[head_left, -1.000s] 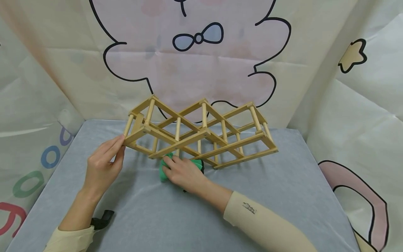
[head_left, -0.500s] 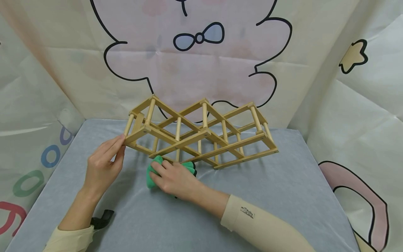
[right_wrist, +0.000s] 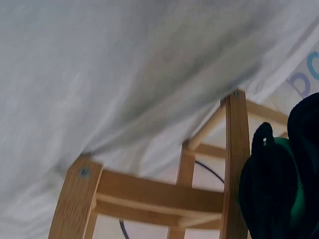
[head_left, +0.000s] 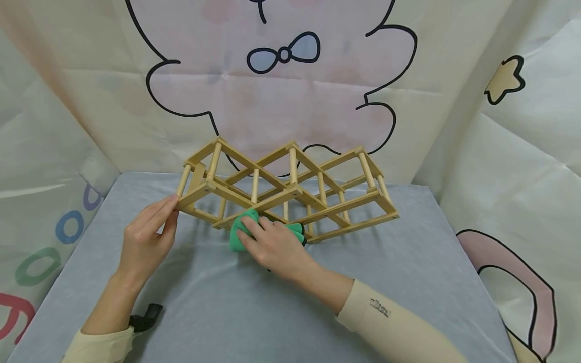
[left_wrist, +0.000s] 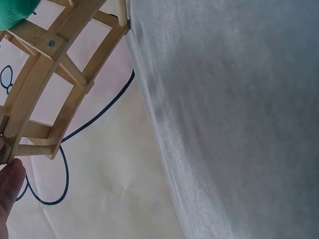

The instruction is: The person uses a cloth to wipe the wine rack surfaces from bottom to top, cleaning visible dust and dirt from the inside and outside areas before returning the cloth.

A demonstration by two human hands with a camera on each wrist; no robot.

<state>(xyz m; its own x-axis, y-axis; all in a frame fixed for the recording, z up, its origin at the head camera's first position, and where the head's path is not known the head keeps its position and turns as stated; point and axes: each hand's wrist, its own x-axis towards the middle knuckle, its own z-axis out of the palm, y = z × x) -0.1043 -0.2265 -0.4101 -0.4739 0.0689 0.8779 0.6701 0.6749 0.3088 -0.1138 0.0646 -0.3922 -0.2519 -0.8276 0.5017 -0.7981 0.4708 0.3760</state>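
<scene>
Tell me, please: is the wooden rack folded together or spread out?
Spread out: in the head view, the rack shows wide, diamond-shaped gaps between its crossed slats.

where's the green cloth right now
In the head view, the green cloth is just below and left of centre, gripped in the right hand at the wooden rack's near lower edge.

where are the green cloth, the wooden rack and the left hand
green cloth [head_left: 239, 238]: head view, on the bunched part left of the fingers
wooden rack [head_left: 295, 191]: head view, on the front middle joint
left hand [head_left: 146, 236]: head view, on the back of the hand
</scene>
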